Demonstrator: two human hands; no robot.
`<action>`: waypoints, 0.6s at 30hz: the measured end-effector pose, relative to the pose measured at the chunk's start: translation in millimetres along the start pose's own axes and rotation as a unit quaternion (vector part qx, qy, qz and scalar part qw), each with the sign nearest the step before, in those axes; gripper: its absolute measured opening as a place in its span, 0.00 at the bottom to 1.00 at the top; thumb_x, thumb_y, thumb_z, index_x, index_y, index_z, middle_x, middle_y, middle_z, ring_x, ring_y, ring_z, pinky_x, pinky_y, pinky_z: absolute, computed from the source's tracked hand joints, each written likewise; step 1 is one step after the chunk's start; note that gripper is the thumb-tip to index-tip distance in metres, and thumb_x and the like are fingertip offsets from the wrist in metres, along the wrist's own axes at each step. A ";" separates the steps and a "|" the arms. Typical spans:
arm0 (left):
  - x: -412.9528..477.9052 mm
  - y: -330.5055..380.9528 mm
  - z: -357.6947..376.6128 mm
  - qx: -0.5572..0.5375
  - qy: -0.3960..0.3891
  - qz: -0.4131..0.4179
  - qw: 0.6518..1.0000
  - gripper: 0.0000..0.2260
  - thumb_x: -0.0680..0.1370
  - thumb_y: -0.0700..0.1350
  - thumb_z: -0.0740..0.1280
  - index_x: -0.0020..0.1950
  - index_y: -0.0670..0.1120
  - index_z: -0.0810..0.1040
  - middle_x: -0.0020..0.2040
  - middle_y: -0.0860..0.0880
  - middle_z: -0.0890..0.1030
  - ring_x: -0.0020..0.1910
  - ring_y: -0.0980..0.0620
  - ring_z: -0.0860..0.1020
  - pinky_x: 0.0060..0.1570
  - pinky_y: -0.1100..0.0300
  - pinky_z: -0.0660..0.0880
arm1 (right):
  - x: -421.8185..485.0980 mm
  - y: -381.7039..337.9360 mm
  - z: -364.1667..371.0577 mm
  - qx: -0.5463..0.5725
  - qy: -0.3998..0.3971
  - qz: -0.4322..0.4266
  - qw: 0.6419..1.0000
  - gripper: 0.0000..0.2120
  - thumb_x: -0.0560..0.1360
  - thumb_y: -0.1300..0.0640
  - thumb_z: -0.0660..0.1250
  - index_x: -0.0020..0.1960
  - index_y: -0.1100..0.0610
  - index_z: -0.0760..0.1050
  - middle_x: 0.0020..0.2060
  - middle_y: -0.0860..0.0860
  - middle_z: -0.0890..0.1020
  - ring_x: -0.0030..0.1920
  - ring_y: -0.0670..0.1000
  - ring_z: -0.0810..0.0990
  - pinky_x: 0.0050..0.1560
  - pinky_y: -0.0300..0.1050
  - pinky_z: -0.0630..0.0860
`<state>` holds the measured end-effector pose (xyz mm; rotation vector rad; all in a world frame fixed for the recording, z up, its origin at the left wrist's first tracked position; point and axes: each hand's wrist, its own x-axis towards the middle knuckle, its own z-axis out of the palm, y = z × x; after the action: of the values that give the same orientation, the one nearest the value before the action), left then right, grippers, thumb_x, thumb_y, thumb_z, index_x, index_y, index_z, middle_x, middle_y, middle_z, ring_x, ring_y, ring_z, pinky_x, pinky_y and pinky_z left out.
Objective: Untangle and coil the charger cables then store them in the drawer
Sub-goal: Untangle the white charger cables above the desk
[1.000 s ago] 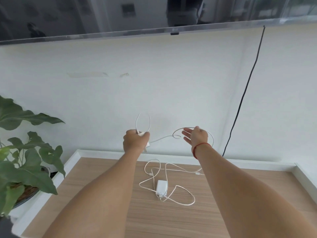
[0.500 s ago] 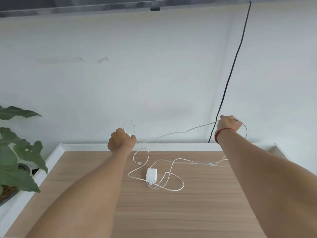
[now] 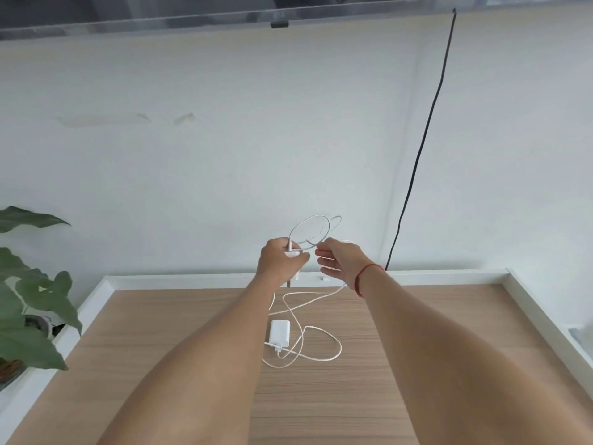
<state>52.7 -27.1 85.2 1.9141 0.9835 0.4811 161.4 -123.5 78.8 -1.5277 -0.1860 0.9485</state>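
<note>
My left hand (image 3: 280,260) is raised above the back of the wooden cabinet top (image 3: 417,332), closed on a white charger plug and the base of a white cable loop (image 3: 313,231) that stands up above it. My right hand (image 3: 340,258), with a red string at the wrist, is right beside it, fingers curled on the same white cable at the loop's right side. The cable's free length hangs down to the top. A second white charger block (image 3: 279,334) lies there with its own cable (image 3: 321,354) in loose curls. No drawer is in view.
A black cord (image 3: 423,146) runs down the white wall from a mounted screen (image 3: 224,11) to the cabinet's back rim. A leafy potted plant (image 3: 29,303) stands off the left edge. A raised white rim (image 3: 545,319) borders the top.
My right hand has swung from far out on the right back in to my left hand, laying another loop of cable there. The loop above my left hand has grown.
</note>
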 end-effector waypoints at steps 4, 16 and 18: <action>1.5 -2.0 0.5 -0.072 -0.001 -0.020 0.997 0.07 0.71 0.45 0.74 0.47 0.48 0.81 0.48 0.54 0.80 0.48 0.54 0.77 0.39 0.68 0.70 | -2.1 -1.0 1.0 -0.069 -0.029 0.022 0.997 0.07 0.75 0.57 0.62 0.42 0.56 0.78 0.39 0.48 0.82 0.38 0.48 0.78 0.48 0.44 0.77; 3.8 3.7 -7.0 0.020 -0.072 0.010 0.997 0.10 0.71 0.45 0.73 0.52 0.46 0.83 0.47 0.50 0.81 0.47 0.52 0.78 0.44 0.64 0.70 | 2.2 0.9 9.1 -0.058 -0.030 0.043 0.997 0.16 0.77 0.56 0.54 0.39 0.59 0.77 0.36 0.52 0.81 0.39 0.53 0.78 0.48 0.47 0.76; 3.8 0.2 -9.0 0.052 -0.062 0.012 0.997 0.07 0.70 0.45 0.72 0.46 0.45 0.83 0.41 0.50 0.80 0.42 0.50 0.77 0.41 0.62 0.72 | 6.2 0.0 9.8 -0.167 0.001 0.022 0.986 0.16 0.76 0.54 0.54 0.37 0.58 0.77 0.35 0.51 0.80 0.35 0.51 0.77 0.44 0.44 0.75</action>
<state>49.1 -19.2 89.9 2.0246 0.9216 0.3259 159.1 -112.2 77.1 -1.8461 -0.3234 0.9864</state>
